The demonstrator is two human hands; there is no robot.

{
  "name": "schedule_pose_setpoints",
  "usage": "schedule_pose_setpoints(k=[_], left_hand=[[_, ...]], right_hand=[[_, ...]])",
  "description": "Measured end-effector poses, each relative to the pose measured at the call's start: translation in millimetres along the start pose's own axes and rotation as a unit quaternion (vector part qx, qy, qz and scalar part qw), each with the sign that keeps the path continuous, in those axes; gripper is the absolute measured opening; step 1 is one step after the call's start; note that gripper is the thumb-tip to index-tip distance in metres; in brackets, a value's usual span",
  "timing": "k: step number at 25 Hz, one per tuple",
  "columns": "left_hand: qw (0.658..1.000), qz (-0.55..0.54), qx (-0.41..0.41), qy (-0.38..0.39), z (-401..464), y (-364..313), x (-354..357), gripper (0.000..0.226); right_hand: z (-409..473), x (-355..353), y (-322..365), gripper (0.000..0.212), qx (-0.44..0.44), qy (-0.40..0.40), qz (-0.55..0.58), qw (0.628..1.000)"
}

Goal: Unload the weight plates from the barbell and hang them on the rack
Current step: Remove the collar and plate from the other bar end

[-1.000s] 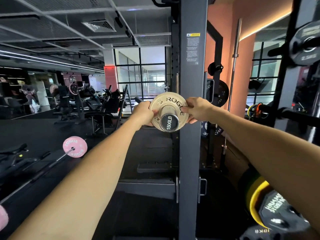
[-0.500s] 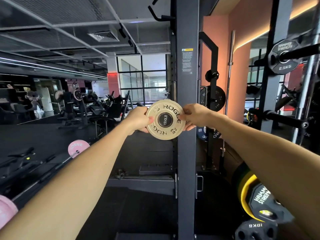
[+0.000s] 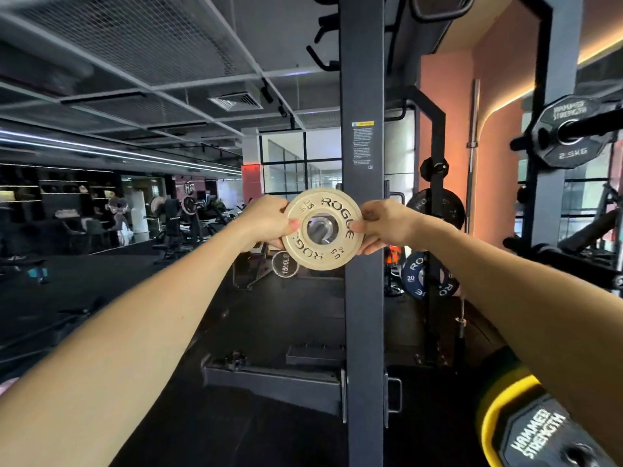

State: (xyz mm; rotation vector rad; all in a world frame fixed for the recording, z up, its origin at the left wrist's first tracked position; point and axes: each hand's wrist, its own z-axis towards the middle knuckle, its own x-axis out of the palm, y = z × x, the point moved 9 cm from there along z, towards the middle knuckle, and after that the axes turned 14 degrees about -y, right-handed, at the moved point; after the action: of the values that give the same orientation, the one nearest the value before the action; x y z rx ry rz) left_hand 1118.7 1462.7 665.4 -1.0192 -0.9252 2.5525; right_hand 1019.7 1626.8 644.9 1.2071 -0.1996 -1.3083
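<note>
Two hands, left hand (image 3: pixel 269 221) and right hand (image 3: pixel 382 225), pinch opposite edges of the small cream round Rogue weight plate (image 3: pixel 323 229), held level before the dark steel rack upright (image 3: pixel 362 230), likely to steady its centre hole for a peg.

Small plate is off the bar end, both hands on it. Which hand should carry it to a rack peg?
Right, probably. The right hand pinches the plate on the side towards the rack post and the hanging plates. The left hand grips the far edge, away from them.
</note>
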Motion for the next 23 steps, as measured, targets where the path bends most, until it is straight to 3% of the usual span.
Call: schedule_pose_setpoints(k=[7,11,14,17,23], left_hand=[[0.999,-0.023,-0.005,-0.022,-16,-128,139,0.008],[0.998,-0.063,-0.011,-0.02,-33,-225,236,0.006],[0.997,-0.077,-0.012,-0.004,-37,-290,297,0.009],[0.996,-0.085,-0.003,0.018,-42,-346,345,0.02],[0.995,-0.095,0.017,0.026,-42,-429,390,0.008]], right_hand=[[-21,-172,-90,0.025,-0.014,0.015,-0.021,1.0],[-45,-295,-147,0.013,0.001,0.015,-0.03,0.999],[-63,-379,-179,0.016,0.003,0.006,-0.042,0.999],[-83,-448,-201,0.022,0.006,-0.012,-0.043,0.999],[-100,-538,-219,0.031,0.01,-0.044,-0.031,0.999]])
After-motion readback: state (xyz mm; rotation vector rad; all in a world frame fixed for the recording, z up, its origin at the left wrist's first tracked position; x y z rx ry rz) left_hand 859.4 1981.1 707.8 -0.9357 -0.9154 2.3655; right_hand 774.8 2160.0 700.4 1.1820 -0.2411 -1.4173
